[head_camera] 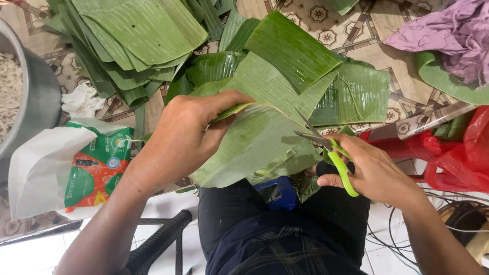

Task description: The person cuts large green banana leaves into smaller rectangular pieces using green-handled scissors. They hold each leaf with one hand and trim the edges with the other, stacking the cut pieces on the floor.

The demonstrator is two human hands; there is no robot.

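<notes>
My left hand (186, 133) grips the edge of a large banana leaf piece (249, 145) held over my lap. In my right hand (374, 170) is a pair of scissors with lime-green handles (333, 155). Their metal blades are parted and point left into the leaf's right edge. More cut leaf pieces (290, 66) lie just beyond, on the patterned floor.
A stack of cut banana leaves (132, 40) lies at the top left. A grey metal pot (35, 97) of white shreds stands at the left, a printed plastic bag (71, 168) beside it. Purple cloth (448, 35) and a red plastic bag (458, 158) sit at the right. Cables trail at the lower right.
</notes>
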